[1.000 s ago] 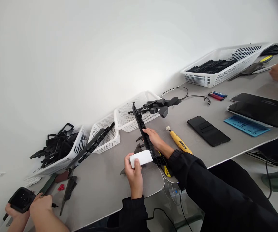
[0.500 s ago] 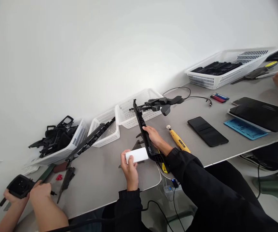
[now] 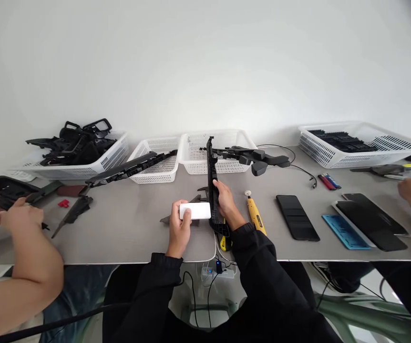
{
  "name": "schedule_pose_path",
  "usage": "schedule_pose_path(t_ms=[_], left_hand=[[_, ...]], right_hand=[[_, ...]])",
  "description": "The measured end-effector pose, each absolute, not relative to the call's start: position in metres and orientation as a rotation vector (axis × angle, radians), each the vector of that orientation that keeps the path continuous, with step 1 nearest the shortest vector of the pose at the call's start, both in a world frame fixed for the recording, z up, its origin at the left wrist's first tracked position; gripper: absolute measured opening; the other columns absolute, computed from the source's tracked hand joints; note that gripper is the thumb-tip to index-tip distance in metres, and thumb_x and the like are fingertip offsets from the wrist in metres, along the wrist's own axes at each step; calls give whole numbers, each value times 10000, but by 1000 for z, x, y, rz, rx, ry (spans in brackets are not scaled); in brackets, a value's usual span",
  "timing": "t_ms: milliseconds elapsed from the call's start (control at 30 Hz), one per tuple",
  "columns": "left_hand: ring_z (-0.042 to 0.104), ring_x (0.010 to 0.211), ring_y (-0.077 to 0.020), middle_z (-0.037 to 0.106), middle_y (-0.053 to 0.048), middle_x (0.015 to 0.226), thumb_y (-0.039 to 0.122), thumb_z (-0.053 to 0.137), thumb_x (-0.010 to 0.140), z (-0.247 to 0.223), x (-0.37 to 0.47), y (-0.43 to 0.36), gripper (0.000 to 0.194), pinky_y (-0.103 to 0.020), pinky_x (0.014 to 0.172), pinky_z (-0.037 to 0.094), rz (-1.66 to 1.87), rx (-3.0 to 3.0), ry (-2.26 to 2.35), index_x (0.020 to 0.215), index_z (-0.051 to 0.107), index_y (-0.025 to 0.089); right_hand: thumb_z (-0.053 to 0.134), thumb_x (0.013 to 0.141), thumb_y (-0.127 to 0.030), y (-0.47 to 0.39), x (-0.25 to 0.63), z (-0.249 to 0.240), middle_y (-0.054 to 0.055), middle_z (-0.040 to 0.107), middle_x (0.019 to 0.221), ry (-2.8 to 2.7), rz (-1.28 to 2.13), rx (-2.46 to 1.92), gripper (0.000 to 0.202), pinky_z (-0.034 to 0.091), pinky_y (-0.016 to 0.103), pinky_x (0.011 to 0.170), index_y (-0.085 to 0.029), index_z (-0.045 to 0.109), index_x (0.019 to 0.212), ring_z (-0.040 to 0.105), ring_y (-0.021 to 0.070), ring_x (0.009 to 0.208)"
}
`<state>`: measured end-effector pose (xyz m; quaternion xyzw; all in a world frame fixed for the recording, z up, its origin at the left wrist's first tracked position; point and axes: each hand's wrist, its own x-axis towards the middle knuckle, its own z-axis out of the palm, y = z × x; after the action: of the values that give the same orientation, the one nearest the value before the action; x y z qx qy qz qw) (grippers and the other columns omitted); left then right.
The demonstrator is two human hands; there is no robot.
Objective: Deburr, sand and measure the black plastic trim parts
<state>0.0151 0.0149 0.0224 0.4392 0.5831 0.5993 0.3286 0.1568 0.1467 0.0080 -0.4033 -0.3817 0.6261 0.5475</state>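
Observation:
Between the thumb and fingers of my left hand [image 3: 179, 232] is a small white rectangular block [image 3: 200, 210]. My right hand [image 3: 226, 202] is closed around a long, narrow black plastic trim piece [image 3: 211, 171], held upright with its curved lower end towards me. The block's right end meets or overlaps the trim's lower part; I cannot tell whether they touch. Behind the block lies a dark caliper-like tool [image 3: 165, 219], partly hidden. A yellow pen-shaped rotary tool [image 3: 255, 214] with a pale round tip rests right of my right hand. Below the trim shows a yellow-and-black tool [image 3: 223, 243].
White baskets [image 3: 155, 178] line the wall, with black plastic parts [image 3: 84, 143] in or across several. A black phone [image 3: 297, 217], dark panels [image 3: 370, 224] and a blue tray [image 3: 346, 232] lie right. Co-workers' hands [image 3: 15, 216] are at both ends. Cables hang below the table edge.
The camera view has levelled out from a tilt. Both hands keep their hold on the white block and the black trim piece. At left, the co-worker's black part has turned.

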Motion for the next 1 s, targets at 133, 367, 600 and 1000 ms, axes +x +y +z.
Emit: schedule_pose_path(t_ms=[133, 367, 600, 1000], left_hand=[[574, 764, -195, 582, -15, 883, 416, 678, 874, 22, 15, 15, 246, -227, 580, 475, 1471, 1153, 1429, 1037, 630, 239], [575, 773, -196, 616, -29, 934, 383, 673, 913, 15, 14, 16, 274, -245, 625, 459, 1511, 1248, 1492, 1142, 626, 242], [488, 655, -175, 551, 17, 782, 327, 612, 909, 14, 12, 14, 138, -247, 574, 362, 1419, 1372, 1447, 1011, 589, 237], [556, 727, -167, 544, 8, 872, 510, 599, 1011, 11, 16, 15, 309, -230, 587, 458, 1501, 1208, 1381, 1160, 510, 255]], right_hand=[[735, 809, -647, 146, 158, 9, -7, 679, 667, -891, 1487, -976, 450, 489, 283, 564, -226, 654, 945, 645, 188, 635], [723, 815, -661, 147, 159, 6, -7, 684, 684, -880, 1484, -995, 477, 487, 288, 559, -227, 675, 1005, 642, 188, 635], [746, 823, -624, 149, 162, 4, -11, 671, 658, -838, 1462, -984, 456, 490, 290, 551, -222, 674, 1027, 644, 192, 637], [771, 834, -598, 151, 162, -1, -5, 695, 666, -796, 1472, -938, 401, 502, 297, 548, -230, 667, 953, 662, 196, 637]])
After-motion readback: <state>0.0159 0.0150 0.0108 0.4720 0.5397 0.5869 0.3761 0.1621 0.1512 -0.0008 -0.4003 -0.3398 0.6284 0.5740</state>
